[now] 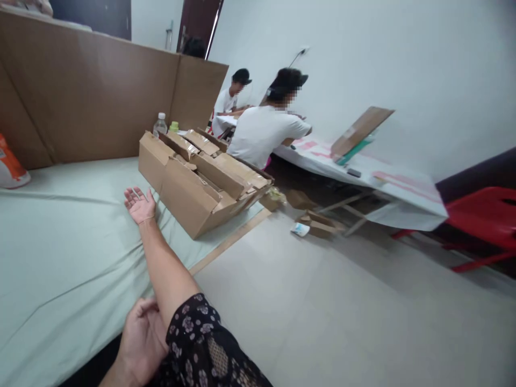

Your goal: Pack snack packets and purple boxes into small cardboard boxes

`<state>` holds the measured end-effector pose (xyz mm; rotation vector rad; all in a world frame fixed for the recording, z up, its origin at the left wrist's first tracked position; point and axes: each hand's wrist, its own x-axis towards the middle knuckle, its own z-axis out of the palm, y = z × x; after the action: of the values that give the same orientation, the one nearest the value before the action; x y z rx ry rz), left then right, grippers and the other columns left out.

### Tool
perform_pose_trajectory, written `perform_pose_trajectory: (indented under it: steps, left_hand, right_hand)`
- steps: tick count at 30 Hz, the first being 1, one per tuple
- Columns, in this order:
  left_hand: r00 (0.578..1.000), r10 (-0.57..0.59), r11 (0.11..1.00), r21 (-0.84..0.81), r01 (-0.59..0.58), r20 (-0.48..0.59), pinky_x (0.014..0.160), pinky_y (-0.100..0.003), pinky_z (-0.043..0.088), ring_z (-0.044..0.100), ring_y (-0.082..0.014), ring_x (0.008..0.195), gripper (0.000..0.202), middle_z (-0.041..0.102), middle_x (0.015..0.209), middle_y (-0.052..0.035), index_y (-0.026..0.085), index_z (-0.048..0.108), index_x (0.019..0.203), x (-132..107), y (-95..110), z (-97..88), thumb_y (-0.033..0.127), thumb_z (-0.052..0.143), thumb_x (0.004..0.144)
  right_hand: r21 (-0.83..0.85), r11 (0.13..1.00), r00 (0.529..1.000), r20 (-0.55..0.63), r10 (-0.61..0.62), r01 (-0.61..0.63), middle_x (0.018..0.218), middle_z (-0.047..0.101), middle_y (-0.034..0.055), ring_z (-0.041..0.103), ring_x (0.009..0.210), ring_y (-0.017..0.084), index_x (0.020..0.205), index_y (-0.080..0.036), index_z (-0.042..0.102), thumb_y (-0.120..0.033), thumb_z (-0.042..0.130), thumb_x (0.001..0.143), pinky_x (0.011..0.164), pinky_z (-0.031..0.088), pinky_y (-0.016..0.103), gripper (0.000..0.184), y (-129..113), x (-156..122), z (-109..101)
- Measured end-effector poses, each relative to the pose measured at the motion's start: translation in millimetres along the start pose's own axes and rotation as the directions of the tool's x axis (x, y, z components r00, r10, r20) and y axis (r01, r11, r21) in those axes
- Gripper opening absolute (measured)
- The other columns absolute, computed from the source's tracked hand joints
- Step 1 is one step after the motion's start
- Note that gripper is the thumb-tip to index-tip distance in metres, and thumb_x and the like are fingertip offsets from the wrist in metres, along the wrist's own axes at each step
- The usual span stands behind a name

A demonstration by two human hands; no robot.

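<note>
My right hand (140,205) lies palm up over the pale green cloth (80,231), its fingers spread and nothing in it. Just beside it stands a long brown cardboard box (181,201) with open flaps and inner dividers; what it contains is mostly hidden. My left hand (141,341) is low in view, against my right arm near the elbow, by the dark flowered sleeve (201,333). Its thumb side shows, but most of its fingers are hidden behind the arm.
A tall cardboard panel (108,97) stands along the table's back. Behind the box are a clear bottle (160,124) and an orange-white package (12,164) at far left. Two people in white shirts sit at another table (407,188). Small cartons (318,223) lie on the floor near a red chair (484,220).
</note>
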<state>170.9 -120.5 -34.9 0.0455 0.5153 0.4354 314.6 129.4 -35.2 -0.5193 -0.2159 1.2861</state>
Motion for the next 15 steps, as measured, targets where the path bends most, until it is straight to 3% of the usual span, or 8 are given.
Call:
perform_pose_trajectory:
  steps: [3, 5, 10, 13, 15]
  left_hand:
    - [0.998, 0.041, 0.997, 0.074, -0.038, -0.047, 0.086, -0.039, 0.059, 0.077, -0.0288, 0.089, 0.02, 0.078, 0.086, -0.0074, 0.016, 0.071, 0.097, 1.0, -4.9, 0.5, 0.026, 0.065, 0.081]
    - [0.997, 0.056, 0.99, 0.134, -0.048, -0.057, 0.085, -0.038, 0.059, 0.077, -0.0279, 0.088, 0.025, 0.078, 0.086, -0.0066, 0.017, 0.071, 0.099, 0.5, -11.6, 0.6, 0.021, 0.066, 0.075]
    - [1.0, 0.028, 0.943, 0.331, -0.027, 0.001, 0.079, -0.031, 0.056, 0.074, -0.022, 0.082, 0.061, 0.075, 0.088, -0.0018, 0.024, 0.071, 0.114, -0.2, -35.4, -9.3, 0.009, 0.06, 0.055]
    - [0.995, -0.086, 0.872, 0.488, 0.047, 0.058, 0.073, -0.028, 0.052, 0.071, -0.0195, 0.075, 0.065, 0.073, 0.079, 0.0009, 0.026, 0.074, 0.11, 4.8, -46.7, -25.5, 0.007, 0.063, 0.049]
    - [0.979, -0.188, 0.795, 0.598, 0.102, 0.083, 0.071, -0.028, 0.051, 0.068, -0.0186, 0.069, 0.055, 0.071, 0.072, 0.0009, 0.024, 0.077, 0.102, 8.2, -50.1, -37.0, 0.009, 0.073, 0.05]
  right_hand:
    - [-0.061, 0.998, 1.0, 0.014, 0.023, -0.023, 0.098, 0.072, 0.0079, 0.07, 0.092, 0.018, 0.098, -0.019, 0.056, -0.048, 0.026, 0.106, 0.076, 0.058, 0.033, 0.042, 3.0, -3.9, 3.5]
    - [-0.134, 0.99, 0.998, 0.035, 0.047, -0.042, 0.096, 0.072, 0.007, 0.07, 0.088, 0.017, 0.096, -0.019, 0.056, -0.047, 0.031, 0.106, 0.073, 0.057, 0.03, 0.039, 4.9, -8.6, 7.8]
    - [-0.398, 0.916, 0.974, 0.181, 0.138, -0.056, 0.093, 0.074, 0.0065, 0.069, 0.081, 0.018, 0.093, -0.018, 0.063, -0.04, 0.047, 0.102, 0.062, 0.052, 0.026, 0.029, -3.7, -39.4, 30.9]
    - [-0.533, 0.846, 0.925, 0.329, 0.192, 0.014, 0.102, 0.075, 0.0054, 0.07, 0.089, 0.019, 0.098, -0.019, 0.07, -0.034, 0.063, 0.093, 0.071, 0.053, 0.028, 0.018, -31.7, -82.4, 53.6]
    - [-0.643, 0.741, 0.887, 0.438, 0.147, 0.194, 0.113, 0.074, 0.0046, 0.067, 0.104, 0.022, 0.104, -0.022, 0.073, -0.034, 0.073, 0.086, 0.09, 0.052, 0.035, 0.021, -63.0, -118.5, 67.6]
